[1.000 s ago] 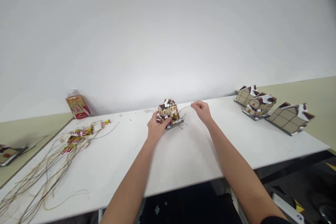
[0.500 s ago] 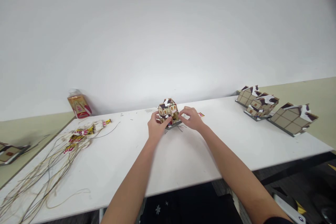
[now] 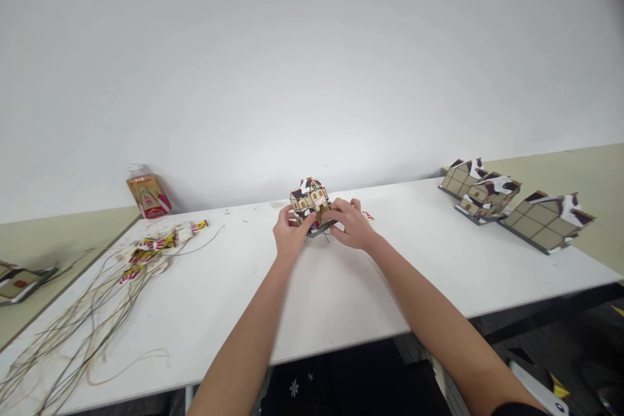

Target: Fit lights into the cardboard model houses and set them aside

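Observation:
A small model house, with snow-topped dark roofs and a grey base, is held slightly tilted over the middle of the white table. My left hand is closed round its left side, the thumb across the lower front. My right hand grips the right side, with fingertips at the doorway and thumb by the base edge. Thin dark wires show below the base. A small red, white and yellow piece lies behind my right hand, partly covered by it.
Several similar model houses stand on the table's right side. At left lie wired red-striped, yellow pieces with long trailing wires. A bottle of amber liquid stands against the wall. Another model house sits at far left.
The house has risen slightly and tilted back. My right hand has moved left, from beside the house onto its front and base. My left hand keeps its hold.

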A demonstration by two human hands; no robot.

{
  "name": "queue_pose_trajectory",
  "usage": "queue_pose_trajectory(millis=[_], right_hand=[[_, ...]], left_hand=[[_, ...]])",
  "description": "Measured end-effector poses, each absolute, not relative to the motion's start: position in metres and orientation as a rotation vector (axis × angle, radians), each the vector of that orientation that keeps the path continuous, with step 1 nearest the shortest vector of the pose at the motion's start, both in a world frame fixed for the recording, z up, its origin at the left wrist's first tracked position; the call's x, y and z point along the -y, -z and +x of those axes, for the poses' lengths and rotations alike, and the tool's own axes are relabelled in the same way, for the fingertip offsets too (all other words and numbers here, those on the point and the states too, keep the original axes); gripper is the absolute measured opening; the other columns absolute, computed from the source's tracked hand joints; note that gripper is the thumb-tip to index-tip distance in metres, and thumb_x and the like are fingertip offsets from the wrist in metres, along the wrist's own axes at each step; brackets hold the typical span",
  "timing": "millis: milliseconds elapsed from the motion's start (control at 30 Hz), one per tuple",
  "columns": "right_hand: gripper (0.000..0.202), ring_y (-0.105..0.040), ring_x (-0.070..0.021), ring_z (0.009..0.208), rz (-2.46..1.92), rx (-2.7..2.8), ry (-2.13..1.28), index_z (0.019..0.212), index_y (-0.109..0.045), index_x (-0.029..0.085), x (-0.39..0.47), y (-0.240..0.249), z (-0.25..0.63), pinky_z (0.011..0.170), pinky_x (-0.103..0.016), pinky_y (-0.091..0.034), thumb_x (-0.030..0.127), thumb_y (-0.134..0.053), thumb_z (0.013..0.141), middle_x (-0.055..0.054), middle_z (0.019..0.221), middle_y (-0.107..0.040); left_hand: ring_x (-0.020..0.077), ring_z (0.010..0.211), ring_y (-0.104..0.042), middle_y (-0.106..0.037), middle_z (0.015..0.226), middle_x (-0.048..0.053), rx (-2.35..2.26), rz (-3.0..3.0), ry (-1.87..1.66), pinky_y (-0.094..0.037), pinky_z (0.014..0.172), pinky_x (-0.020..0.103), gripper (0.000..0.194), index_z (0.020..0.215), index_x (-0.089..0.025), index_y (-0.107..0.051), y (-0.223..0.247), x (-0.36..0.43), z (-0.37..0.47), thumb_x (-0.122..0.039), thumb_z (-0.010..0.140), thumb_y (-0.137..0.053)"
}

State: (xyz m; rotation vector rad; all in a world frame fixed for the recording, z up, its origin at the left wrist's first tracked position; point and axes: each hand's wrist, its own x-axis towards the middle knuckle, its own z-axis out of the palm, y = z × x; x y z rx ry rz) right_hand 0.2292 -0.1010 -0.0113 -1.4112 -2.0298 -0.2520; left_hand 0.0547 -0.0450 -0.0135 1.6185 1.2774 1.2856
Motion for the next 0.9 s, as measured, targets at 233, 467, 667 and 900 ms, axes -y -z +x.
queue_pose_trajectory(millis=[233,467,667,900], right_hand=[[0.021,-0.045,-0.0196,0.087,-1.479,1.963,0.559,0.091,-0.062,0.023,0.093,0.025,0.22,0.077,-0.036,-0.019,0.024,-0.063,0.07,-0.005,0.099,-0.054],[0.011,-0.044,-0.0179,0.082,-1.422,1.887,0.779,0.073,-0.059,0.02,0.083,0.034,0.216,0.076,-0.036,-0.019,0.03,-0.062,0.077,-0.005,0.092,-0.056],[0.038,-0.044,-0.0186,0.083,-1.341,1.984,0.813,0.078,-0.062,0.021,0.08,0.036,0.227,0.077,-0.037,-0.02,0.058,-0.055,0.083,-0.006,0.096,-0.059],[0.066,-0.047,-0.0198,0.085,-1.302,2.022,0.802,0.1,-0.065,0.021,0.079,0.037,0.229,0.081,-0.037,-0.023,0.075,-0.03,0.083,-0.009,0.101,-0.061]], left_hand=[[0.0123,0.062,-0.056,-0.065,0.083,0.001,-1.255,1.587,-1.312,-0.047,0.058,0.024,0.061,0.108,-0.02,-0.058,0.015,0.045,0.056,-0.055,0.062,-0.074],[0.0112,0.059,-0.055,-0.064,0.08,0.0,-1.226,1.57,-1.284,-0.046,0.056,0.023,0.059,0.106,-0.02,-0.058,0.017,0.047,0.06,-0.055,0.062,-0.074],[0.0123,0.06,-0.056,-0.065,0.081,0.001,-1.24,1.559,-1.268,-0.046,0.056,0.024,0.058,0.105,-0.019,-0.059,0.015,0.048,0.06,-0.054,0.062,-0.074],[0.0128,0.062,-0.057,-0.065,0.078,0.002,-1.28,1.512,-1.29,-0.046,0.059,0.024,0.059,0.105,-0.018,-0.06,0.014,0.046,0.058,-0.056,0.062,-0.073]])
